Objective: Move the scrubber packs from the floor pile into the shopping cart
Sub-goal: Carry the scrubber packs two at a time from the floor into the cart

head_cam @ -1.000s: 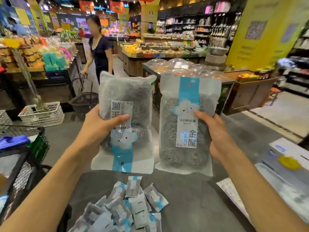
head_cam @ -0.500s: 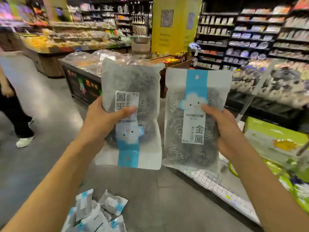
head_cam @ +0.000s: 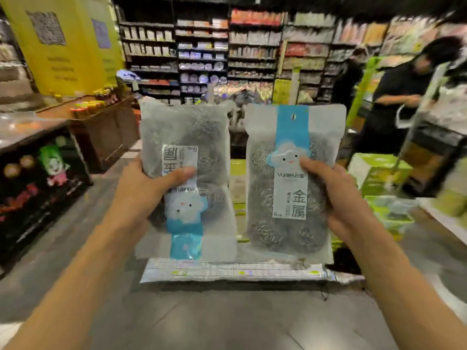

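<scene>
Head view: two scrubber packs are held up side by side at chest height, close together but apart, over the grey floor (head_cam: 227, 311). The left hand (head_cam: 141, 188) grips the left scrubber pack (head_cam: 187, 137) by its left edge, thumb curled across the front label, the other fingers hidden behind the bag. This pack is upside down: its print reads inverted and its blue strip points down. The right hand (head_cam: 346, 198) grips the right scrubber pack (head_cam: 290, 188) by its right edge, thumb pressed on the cloud figure of the label; this pack stands upright, blue strip and hang hole on top, steel-wool coils showing through the clear film. Below the packs lies a flat white printed sheet (head_cam: 227, 271), perhaps a carton edge; the blur makes it hard to tell. Behind stand dark store shelves (head_cam: 202, 51), a yellow pillar (head_cam: 65, 44) at left, and a person in dark clothes (head_cam: 394, 97) at right.
</scene>
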`<state>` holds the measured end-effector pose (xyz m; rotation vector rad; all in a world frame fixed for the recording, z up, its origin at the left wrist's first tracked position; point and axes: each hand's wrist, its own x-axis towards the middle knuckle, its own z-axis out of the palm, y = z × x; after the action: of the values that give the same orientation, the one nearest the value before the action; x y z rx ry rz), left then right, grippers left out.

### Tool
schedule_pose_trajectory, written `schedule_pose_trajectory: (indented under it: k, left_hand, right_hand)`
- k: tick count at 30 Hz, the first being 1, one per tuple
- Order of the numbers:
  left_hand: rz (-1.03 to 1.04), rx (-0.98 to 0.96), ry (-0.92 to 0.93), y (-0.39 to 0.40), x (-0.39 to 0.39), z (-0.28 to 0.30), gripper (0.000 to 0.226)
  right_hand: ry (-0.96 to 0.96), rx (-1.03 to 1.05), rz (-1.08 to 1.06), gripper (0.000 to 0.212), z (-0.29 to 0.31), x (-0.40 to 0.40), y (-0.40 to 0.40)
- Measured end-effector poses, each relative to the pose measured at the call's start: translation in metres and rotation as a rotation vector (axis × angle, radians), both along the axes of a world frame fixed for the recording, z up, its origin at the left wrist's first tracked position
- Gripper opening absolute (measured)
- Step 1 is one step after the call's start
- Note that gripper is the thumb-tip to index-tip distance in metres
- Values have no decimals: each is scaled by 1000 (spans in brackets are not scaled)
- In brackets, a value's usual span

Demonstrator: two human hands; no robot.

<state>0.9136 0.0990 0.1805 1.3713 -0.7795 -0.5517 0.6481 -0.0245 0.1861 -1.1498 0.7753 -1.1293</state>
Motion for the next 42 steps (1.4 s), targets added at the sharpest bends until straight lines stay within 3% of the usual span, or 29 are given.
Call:
schedule_pose_trajectory:
  k: [11, 16, 19, 22, 29, 35, 42]
  left_hand:
    - [-728, -16, 1, -199, -167, -4, 50]
    - [-1056, -21, -5, -245, -261, -1, 39]
    - [-1204, -20, -2, -253, -315, -2, 50]
    - [-1356, -5, -8, -251, -372, -8, 61]
    - [-1623, 56, -11, -213, -504, -31, 63]
    - [-1780, 77, -27, -150, -641, -48, 47]
    - [-1903, 125, -49, -67, -773, -49, 61]
  right_hand:
    - [15, 23, -695, 28, -1, -178, 3]
    - [61, 39, -993, 13, 6, -234, 40]
    - [63, 42, -1147, 13, 6, -258, 68]
    - [57, 65, -1297, 11, -1, -282, 98]
    - [19, 92, -1597, 29, -23, -353, 177]
    - [-6, 81, -1774, 30, -44, -443, 257]
    - [-30, 114, -1876, 27, -52, -545, 345]
